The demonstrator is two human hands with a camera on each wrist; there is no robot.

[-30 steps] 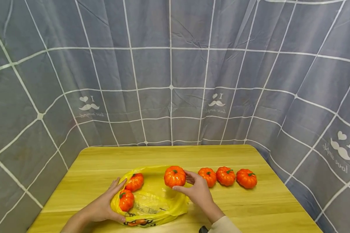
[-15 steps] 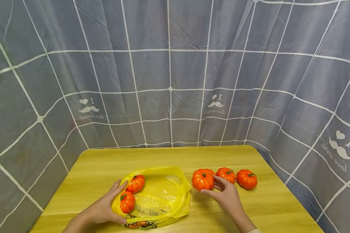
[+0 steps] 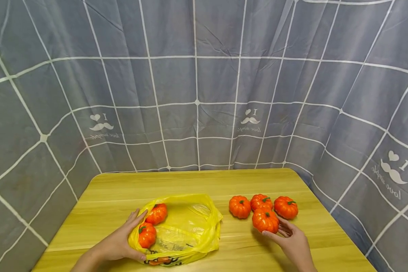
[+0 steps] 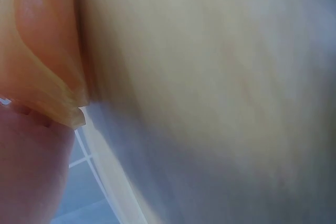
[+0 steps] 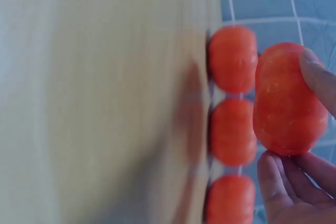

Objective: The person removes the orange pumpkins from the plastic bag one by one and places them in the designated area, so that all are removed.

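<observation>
My right hand (image 3: 294,241) grips a small orange pumpkin (image 3: 265,220) between thumb and fingers. In the right wrist view this held pumpkin (image 5: 290,100) is off the tabletop. On the left, a yellow plastic bag (image 3: 187,223) lies with its mouth wide, and my left hand (image 3: 119,240) holds its left side, thumb on the front rim. Inside the bag are two pumpkins, one at the back (image 3: 157,214) and another nearer the front (image 3: 147,235). The left wrist view shows the bag's film (image 4: 39,66) stretched over something orange, close to the hand.
Three more pumpkins stand in a row at the right: a left one (image 3: 239,206), a middle one (image 3: 261,202) and a right one (image 3: 286,207). All rest on the wooden table (image 3: 190,183). Grey curtain (image 3: 176,83) with white lines surrounds the table's back and sides.
My right hand has carried the pumpkin from over the bag's right side rightward, to in front of the row. My left hand has stayed at the bag.
</observation>
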